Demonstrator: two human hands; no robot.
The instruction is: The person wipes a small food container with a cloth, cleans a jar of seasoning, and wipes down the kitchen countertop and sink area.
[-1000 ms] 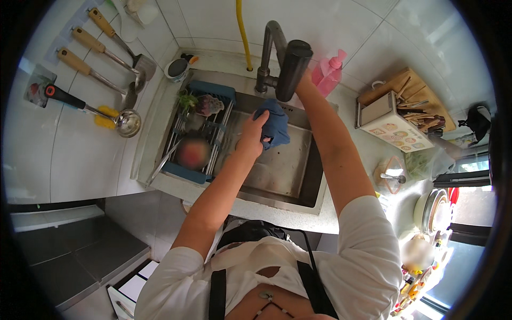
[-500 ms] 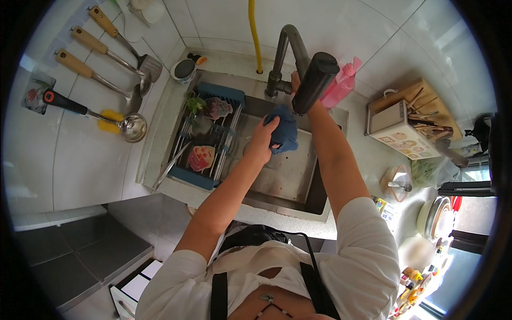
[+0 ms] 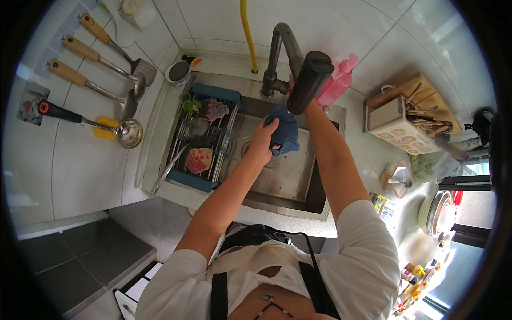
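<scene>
My left hand (image 3: pixel 262 140) grips a bunched dark blue cloth (image 3: pixel 284 129) above the basin of the steel sink (image 3: pixel 274 181). Just over the cloth hangs the thick black head of the faucet (image 3: pixel 310 80). My right hand (image 3: pixel 292 83) is up by the faucet's base and handle, mostly hidden behind that black head, so its fingers do not show. To the left, a blue-framed drying rack (image 3: pixel 197 182) lies across the sink, with two patterned pieces, one pinkish grey (image 3: pixel 214 110) and one red (image 3: pixel 199 160), and some green leaves (image 3: pixel 190 106).
Pink pump bottles (image 3: pixel 337 88) stand behind my right forearm. At right are a chopstick and utensil holder (image 3: pixel 397 125) and a clear container with a spoon (image 3: pixel 396 180). A ladle (image 3: pixel 129 133) and several wooden-handled turners hang on the left wall. A yellow hose (image 3: pixel 248 37) runs down behind the sink.
The whole view has shifted slightly. Both hands stay in nearly the same places, the left still holding the cloth under the faucet.
</scene>
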